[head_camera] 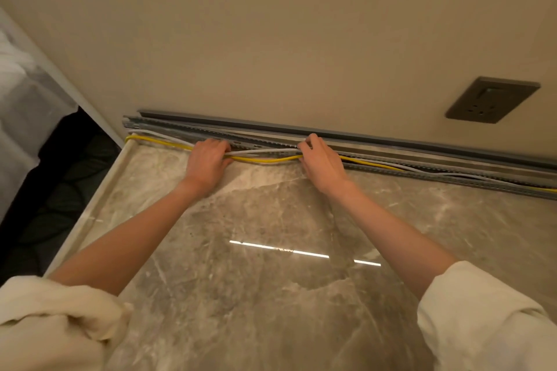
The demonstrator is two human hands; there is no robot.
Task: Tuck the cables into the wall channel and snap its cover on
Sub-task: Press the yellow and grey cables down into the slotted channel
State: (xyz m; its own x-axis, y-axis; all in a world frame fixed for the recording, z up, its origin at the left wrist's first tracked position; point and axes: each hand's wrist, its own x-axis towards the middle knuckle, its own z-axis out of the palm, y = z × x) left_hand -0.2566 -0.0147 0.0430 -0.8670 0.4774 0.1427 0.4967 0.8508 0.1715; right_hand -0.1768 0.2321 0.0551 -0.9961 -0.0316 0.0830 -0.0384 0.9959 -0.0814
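A long grey slotted channel point(391, 156) lies open along the foot of the wall, at the back of a marble top. A yellow cable point(265, 160) and a white cable point(262, 152) run along it, bowing out of the channel between my hands. My left hand point(206, 164) is closed over both cables at the left. My right hand point(321, 159) pinches them about a forearm's length to the right. A grey cover strip point(241, 122) leans against the wall just behind the channel.
A dark wall socket point(491, 99) sits on the beige wall at the right. The marble top point(271, 250) ends at a left edge, beyond which are a dark gap and white fabric point(27, 93).
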